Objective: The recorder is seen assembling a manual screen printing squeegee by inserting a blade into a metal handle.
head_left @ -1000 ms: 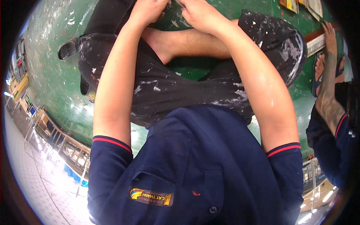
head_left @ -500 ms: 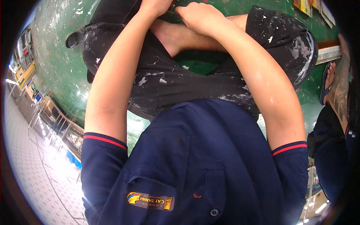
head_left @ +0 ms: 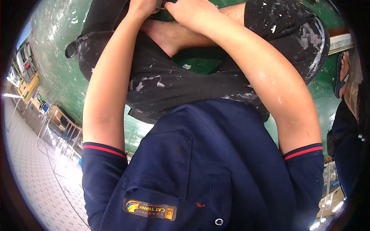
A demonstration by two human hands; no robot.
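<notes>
At the top edge, my left hand [head_left: 144,7] is partly cut off by the picture. It looks closed round a small greyish thing [head_left: 159,6], of which only a bit shows, too little to name. My right hand [head_left: 192,14] is just to its right, fingers curled in a pinch against that same spot. Something thin shows at its fingertips, but its kind cannot be made out. Both hands are above my crossed legs, close to my bare ankle [head_left: 169,38]. Paint-stained black trousers [head_left: 185,86] cover my legs.
I sit low over a green, paint-spotted floor [head_left: 58,42]. At the right, another person's sandalled foot [head_left: 342,73] and dark clothing are close by, next to a pale bar [head_left: 340,44]. Metal racks [head_left: 61,127] stand at the far left.
Both hands have shifted a little left and up in the picture, staying close together. The yellowish pieces at the top right have gone out of view. The other person's foot shows more fully.
</notes>
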